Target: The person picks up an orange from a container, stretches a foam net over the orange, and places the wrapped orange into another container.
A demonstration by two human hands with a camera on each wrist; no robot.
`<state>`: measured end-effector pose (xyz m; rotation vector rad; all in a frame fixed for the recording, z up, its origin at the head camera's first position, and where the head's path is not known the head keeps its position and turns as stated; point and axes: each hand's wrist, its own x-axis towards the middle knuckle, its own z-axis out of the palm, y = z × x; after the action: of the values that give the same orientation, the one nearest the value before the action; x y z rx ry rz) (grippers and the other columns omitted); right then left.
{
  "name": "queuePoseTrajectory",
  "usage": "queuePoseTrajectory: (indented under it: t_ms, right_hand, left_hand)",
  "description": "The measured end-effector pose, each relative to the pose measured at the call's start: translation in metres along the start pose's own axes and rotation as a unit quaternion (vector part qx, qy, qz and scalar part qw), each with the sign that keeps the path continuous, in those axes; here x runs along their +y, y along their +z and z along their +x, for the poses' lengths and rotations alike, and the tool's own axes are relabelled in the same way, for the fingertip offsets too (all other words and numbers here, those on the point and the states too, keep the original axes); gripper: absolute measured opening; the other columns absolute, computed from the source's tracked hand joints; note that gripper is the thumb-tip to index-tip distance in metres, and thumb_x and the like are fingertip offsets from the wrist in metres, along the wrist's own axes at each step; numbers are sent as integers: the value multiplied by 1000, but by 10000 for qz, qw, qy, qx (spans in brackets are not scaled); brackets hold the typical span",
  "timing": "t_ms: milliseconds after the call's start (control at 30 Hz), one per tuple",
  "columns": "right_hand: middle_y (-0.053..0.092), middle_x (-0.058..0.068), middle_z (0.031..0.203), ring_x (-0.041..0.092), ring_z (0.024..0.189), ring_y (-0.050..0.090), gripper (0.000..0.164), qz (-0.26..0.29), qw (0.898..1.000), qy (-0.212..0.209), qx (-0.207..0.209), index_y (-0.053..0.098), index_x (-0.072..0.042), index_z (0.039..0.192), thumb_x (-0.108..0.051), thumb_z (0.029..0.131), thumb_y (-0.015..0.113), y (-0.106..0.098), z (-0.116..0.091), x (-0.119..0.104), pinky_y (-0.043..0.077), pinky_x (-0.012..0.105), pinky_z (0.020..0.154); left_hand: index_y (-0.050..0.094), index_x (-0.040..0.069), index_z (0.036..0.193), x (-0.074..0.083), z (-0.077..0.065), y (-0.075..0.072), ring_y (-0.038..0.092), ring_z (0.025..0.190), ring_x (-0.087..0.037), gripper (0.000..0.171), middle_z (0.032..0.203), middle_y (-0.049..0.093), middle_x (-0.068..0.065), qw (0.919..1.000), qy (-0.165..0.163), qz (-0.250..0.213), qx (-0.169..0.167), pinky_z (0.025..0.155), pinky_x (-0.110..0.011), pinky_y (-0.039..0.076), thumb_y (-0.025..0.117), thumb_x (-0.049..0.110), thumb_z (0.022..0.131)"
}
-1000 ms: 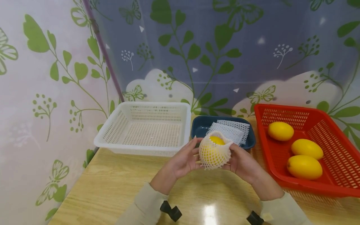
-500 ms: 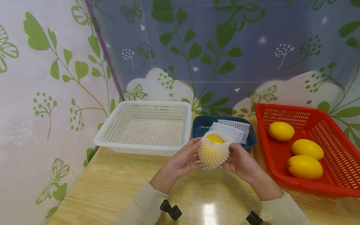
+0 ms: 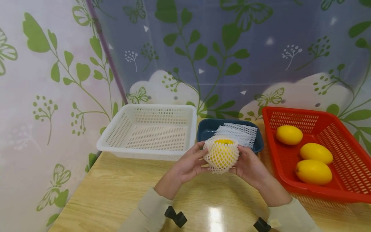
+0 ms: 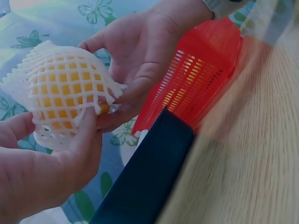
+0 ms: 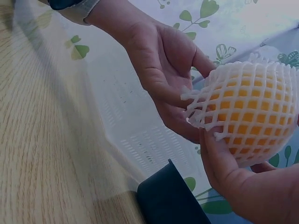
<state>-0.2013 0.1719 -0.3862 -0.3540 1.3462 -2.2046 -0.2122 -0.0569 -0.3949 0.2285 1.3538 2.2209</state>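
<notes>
Between both hands, above the table, is an oval yellow fruit [image 3: 223, 141] in a white foam net sleeve [image 4: 44, 56]. Yellow shows through the mesh and at the sleeve's open top in the head view. My left hand [image 3: 188, 165] grips the wrapped fruit from the left, thumb and fingers around its side. From the right, my right hand [image 3: 251, 167] grips it the same way. In the right wrist view, the net's frayed lower edge [image 5: 192, 108] lies against the fingers. The fingers behind the fruit are partly hidden.
A white basket [image 3: 146, 152] stands at the left on the wooden table [image 3: 116, 187]. Behind the hands is a dark blue tray [image 3: 206, 127] with flat foam nets [image 3: 239, 133]. At the right, a red basket [image 3: 273, 161] holds several yellow fruits [image 3: 314, 172].
The sleeve's opening has turned more upright and its rim sits higher around the fruit, so less bare yellow shows. Both hands stay in nearly the same place, still gripping it.
</notes>
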Motion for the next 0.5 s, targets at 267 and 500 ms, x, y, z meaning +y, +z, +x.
queuePoseTrajectory:
  t_ms: [267,500]
  right_hand:
    - [47,2,130,22,112,53,40,-21,9994,51,328,28,-16,139,-37,105,25,2,1,-1,51,38,94]
    - [42,3,133,22,113,52,44,212,9993,91,302,19,-13,143,-33,104,23,2,2,0,50,40,95]
  left_hand:
    - [30,18,149,-1,2,0,48,126,-28,50,148,37,-14,9926,577,1019,335,102,-49,43,48,17,103]
    - [35,13,149,0,0,2,46,129,-28,46,149,38,-15,9776,1362,1594,178,102,-39,45,46,15,104]
